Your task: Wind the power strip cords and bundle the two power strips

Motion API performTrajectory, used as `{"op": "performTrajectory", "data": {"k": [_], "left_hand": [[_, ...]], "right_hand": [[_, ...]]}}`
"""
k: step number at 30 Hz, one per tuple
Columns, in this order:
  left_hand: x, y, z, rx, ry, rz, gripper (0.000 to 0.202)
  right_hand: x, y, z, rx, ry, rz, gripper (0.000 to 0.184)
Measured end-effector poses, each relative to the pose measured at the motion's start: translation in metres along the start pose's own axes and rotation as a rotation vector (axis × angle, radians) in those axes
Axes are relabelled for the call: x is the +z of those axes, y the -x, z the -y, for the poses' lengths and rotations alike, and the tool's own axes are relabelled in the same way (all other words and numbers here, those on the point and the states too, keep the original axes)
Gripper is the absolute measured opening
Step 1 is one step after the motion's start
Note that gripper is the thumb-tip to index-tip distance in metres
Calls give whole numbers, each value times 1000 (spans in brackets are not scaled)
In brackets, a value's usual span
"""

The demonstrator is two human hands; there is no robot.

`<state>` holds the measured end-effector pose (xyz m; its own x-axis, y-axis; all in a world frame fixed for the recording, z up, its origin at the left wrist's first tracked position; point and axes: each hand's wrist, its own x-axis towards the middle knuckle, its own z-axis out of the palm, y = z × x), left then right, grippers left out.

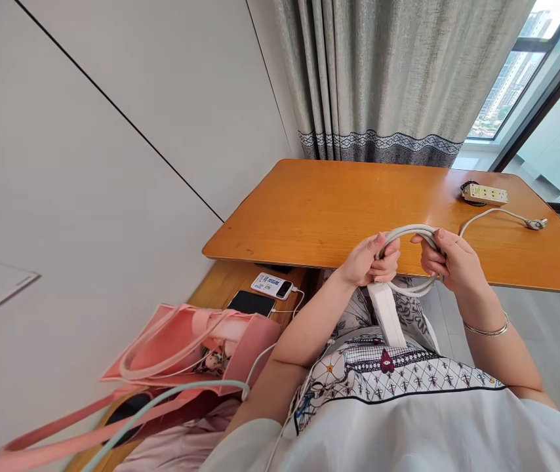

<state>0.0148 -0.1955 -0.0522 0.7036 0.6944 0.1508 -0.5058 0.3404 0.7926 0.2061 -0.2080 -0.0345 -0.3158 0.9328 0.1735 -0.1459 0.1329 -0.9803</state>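
Observation:
My left hand and my right hand are both closed round a coiled loop of white power cable, held just above the near edge of the wooden table. A white power strip body hangs down from the coil toward my lap. The cable runs on from my right hand across the table to a plug lying at the right. I wear a thin bracelet on my right wrist.
A second, cream power strip lies at the table's far right. To my left, a pink bag sits on a low wooden surface with a dark phone and a white power bank. Curtain and window stand behind.

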Motion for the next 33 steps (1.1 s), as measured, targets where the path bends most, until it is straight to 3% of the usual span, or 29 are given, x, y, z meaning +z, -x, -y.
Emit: {"op": "performTrajectory", "data": {"k": [6,10,14,18,21,24,28,30,33], "left_hand": [[-4,4,-2,-9,70,-34,54],[-4,3,-14,42,195,-205,55],[-6,5,-32,241,286,-342,53],[-16,13,-52,507,315,-463,49],[-28,19,-66,692,297,-530,44],[-35,23,-75,753,263,-575,43],[-33,22,-77,705,256,-602,48],[-29,21,-76,693,259,-595,51],[-21,19,-75,678,248,-579,53]], "right_hand": [[-6,1,-10,-31,67,13,58],[-14,4,-21,-165,341,-47,55],[-28,9,-34,-262,746,-67,47],[-56,13,-49,-264,1111,-144,45],[-81,18,-59,-200,1133,-240,46],[-96,23,-64,-222,1101,-370,53],[-89,30,-54,-246,1261,-526,58],[-76,33,-46,-160,1418,-462,54],[-55,34,-36,-3,1647,-247,48]]}}
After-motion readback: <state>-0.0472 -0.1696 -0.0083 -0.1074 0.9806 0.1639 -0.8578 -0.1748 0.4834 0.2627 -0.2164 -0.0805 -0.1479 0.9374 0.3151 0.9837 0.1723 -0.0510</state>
